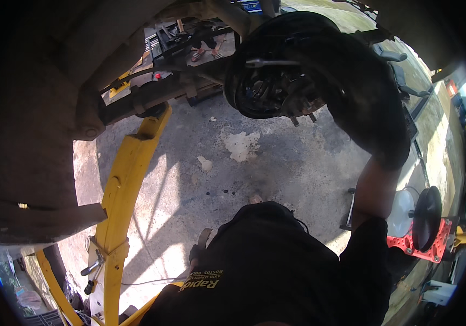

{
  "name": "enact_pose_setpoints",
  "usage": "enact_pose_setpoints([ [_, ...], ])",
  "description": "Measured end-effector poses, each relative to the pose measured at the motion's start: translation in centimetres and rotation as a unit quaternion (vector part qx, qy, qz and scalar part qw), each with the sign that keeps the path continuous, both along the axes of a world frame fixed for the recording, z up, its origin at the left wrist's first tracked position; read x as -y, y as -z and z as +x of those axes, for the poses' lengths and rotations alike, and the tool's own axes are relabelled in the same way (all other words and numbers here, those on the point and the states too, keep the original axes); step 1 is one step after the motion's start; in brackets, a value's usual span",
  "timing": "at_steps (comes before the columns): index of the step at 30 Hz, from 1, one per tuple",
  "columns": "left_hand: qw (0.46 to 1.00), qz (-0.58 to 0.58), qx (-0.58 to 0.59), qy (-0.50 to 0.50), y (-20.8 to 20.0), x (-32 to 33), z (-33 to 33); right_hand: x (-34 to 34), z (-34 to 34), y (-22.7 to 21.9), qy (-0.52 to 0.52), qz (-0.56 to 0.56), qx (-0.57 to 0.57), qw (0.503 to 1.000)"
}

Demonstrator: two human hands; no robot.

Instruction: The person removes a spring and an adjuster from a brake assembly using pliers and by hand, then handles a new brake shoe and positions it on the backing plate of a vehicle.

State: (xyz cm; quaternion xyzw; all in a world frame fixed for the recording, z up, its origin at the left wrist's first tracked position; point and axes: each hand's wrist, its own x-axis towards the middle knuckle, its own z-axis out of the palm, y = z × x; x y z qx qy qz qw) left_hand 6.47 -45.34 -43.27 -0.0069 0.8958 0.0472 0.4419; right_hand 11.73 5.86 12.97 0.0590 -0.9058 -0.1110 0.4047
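Overhead, a dark drum brake assembly (276, 95) sits at the end of an axle (200, 76), with springs, shoes and a hub partly lost in shadow. My right arm rises from the right, its forearm in a black sleeve. In dark covering, my right hand (317, 62) is up at the brake's face. From it a silver open-end wrench (268, 63) sticks out leftward across the upper part of the brake; the hand appears closed round it, though its fingers are hard to make out. Low beside my body, a sliver of my left hand (204, 238) shows, its fingers hidden.
A yellow lift arm (123, 185) stands at left beneath the raised axle. Vehicle underbody parts (32, 130) fill the upper left. At right is a red perforated stand (425, 244) with round discs. Another person's sandalled feet (205, 54) show at the back, on the concrete floor (276, 168).
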Motion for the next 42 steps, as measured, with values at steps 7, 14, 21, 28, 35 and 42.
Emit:
enact_pose_setpoints([
  [7, 0.992, 0.058, -0.102, -0.047, 0.7, 4.0, 0.1, 15.4, -10.0, 14.7, -0.266, -0.223, 0.151, 0.926],
  [14, 0.948, 0.050, -0.256, -0.181, -1.2, 7.4, 8.9, 26.6, -21.2, 18.3, -0.419, -0.225, -0.029, 0.879],
  [21, 0.899, 0.078, -0.365, -0.229, -3.2, 11.2, 15.1, 34.0, -24.1, 21.0, -0.438, -0.194, -0.025, 0.877],
  [28, 0.860, 0.151, -0.479, -0.090, -10.7, 10.2, 10.0, 32.1, -22.8, 21.1, -0.401, -0.213, -0.034, 0.890],
  [35, 0.782, 0.408, -0.469, 0.047, -23.5, -0.9, 1.0, 21.9, -12.4, 19.5, -0.258, -0.281, -0.153, 0.912],
  [42, 0.671, 0.579, -0.436, 0.161, -38.5, -20.9, -5.7, 1.5, -0.2, 10.4, 0.022, -0.181, -0.372, 0.910],
])
